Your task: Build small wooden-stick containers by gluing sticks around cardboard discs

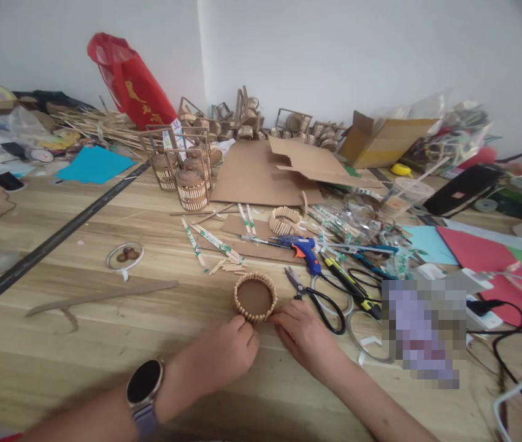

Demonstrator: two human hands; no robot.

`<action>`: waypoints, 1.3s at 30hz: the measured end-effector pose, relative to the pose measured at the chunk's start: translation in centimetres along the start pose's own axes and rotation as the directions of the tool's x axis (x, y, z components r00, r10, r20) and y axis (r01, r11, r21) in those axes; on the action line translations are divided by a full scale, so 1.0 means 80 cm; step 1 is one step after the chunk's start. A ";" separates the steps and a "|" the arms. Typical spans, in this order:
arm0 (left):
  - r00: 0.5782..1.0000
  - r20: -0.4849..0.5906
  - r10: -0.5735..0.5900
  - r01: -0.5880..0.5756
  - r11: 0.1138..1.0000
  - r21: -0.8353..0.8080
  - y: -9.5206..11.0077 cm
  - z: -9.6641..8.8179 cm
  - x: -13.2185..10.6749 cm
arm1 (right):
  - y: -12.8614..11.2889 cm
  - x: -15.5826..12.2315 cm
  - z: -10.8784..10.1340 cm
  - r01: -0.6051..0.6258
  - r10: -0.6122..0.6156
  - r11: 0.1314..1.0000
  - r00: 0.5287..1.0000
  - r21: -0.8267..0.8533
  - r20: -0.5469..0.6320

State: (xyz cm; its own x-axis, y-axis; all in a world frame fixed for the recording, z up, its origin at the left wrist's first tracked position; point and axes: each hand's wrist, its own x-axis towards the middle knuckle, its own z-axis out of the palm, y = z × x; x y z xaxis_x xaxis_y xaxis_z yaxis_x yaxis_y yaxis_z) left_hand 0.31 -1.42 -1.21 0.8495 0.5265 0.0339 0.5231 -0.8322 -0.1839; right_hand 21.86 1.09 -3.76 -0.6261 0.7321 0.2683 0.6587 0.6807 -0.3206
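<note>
A small round stick basket (255, 296) with a brown cardboard bottom and a wall of short upright wooden sticks stands on the table. My left hand (233, 347), with a watch on the wrist, is closed at its near side, fingertips against the wall. At the lower right of the wall, my right hand (304, 331) pinches with thumb and fingers. The exact fingertip contact is partly hidden. Just right of the basket lie black-handled scissors (320, 301). Beyond them rests a blue hot glue gun (305, 250).
Behind lie loose wooden sticks (191, 245), another stick ring (285, 220) and cardboard sheets (261, 172). Finished stick baskets with frames (191, 187) stand farther back. A yellow cutter knife (350, 285), cables and a power strip (484, 310) crowd the right. A tape ring (125, 256) lies left.
</note>
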 end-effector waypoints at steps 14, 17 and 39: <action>0.919 -0.382 -0.097 0.029 0.983 -0.180 -0.027 0.044 0.019 | -0.004 0.011 0.009 -0.055 0.061 0.994 0.996 0.091 -0.061; 0.917 -0.380 -0.118 0.013 0.963 -0.268 -0.028 0.042 0.018 | -0.005 0.011 0.011 -0.075 0.084 0.990 0.993 0.120 -0.078; 0.882 -0.383 -0.273 0.117 0.916 -0.385 -0.019 0.047 0.027 | -0.010 0.012 0.016 -0.212 0.229 0.971 0.960 0.111 -0.163</action>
State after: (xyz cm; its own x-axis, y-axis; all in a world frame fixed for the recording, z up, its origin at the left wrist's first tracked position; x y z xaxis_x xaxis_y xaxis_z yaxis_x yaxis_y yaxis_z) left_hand 1.07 1.67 -4.57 0.6329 0.6253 0.4565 0.6045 -0.7675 0.2133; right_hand 20.17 1.22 -4.43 -0.3824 0.8623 0.3319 0.7260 0.5026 -0.4693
